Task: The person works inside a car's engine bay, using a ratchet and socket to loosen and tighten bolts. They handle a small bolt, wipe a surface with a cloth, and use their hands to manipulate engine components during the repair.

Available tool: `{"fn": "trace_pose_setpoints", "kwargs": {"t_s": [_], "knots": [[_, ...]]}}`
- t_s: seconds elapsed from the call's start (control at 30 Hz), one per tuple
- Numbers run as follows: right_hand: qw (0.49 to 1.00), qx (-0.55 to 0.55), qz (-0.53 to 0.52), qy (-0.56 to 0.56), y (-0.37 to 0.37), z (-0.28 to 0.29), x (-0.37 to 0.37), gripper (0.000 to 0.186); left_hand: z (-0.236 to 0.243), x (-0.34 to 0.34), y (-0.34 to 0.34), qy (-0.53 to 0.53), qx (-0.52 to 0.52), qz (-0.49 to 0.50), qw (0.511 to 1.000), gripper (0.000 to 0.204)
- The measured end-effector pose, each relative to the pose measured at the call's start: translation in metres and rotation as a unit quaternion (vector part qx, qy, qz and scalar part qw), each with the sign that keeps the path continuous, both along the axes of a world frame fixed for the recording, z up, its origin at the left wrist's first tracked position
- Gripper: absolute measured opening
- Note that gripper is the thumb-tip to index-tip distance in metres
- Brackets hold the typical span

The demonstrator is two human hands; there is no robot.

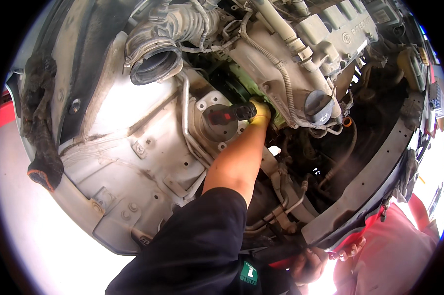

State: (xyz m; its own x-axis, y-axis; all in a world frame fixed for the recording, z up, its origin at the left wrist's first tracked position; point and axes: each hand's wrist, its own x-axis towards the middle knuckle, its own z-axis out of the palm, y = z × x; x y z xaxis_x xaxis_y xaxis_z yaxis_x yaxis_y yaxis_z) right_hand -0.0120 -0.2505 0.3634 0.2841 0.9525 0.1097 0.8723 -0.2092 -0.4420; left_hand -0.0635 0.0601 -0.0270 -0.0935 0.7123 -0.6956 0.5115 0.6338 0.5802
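Observation:
My left hand [260, 112], which looks yellow-gloved, reaches deep into the engine bay beside the engine. It is closed around a black and red cordless power tool [223, 116]. The tool's thick red-marked end points left, above a round metal mount [217, 129] with bolt holes. Part of my fingers and the tool's far end are hidden in the gap under the engine cover. Yellow-green light falls on the parts behind the hand. My right hand cannot be made out in the picture.
An open air intake hose [158, 64] stands upper left. An oil filler cap [318, 106] sits on the engine [276, 64] to the right. Metal pipes [186, 108] run beside my arm. A person in red [389, 246] stands lower right, with hands [349, 250] near the front edge.

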Motion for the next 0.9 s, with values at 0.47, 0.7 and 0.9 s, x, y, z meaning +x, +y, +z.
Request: {"fn": "trace_pose_setpoints", "kwargs": {"t_s": [0.47, 0.7, 0.9], "knots": [[0.999, 0.002, 0.031, 0.017, 0.001, -0.002, 0.004, 0.018, -0.074, -0.014, 0.0, 0.336, 0.08, -0.26, 0.902, 0.015], [1.0, 0.002, 0.005, 0.011, -0.003, 0.001, 0.002, 0.017, -0.029, -0.002, -0.001, 0.152, 0.037, -0.142, 0.977, 0.019], [1.0, -0.008, -0.003, 0.001, -0.003, 0.0, 0.002, 0.017, -0.015, 0.01, -0.01, -0.012, 0.081, 0.192, 0.978, 0.023]]}}
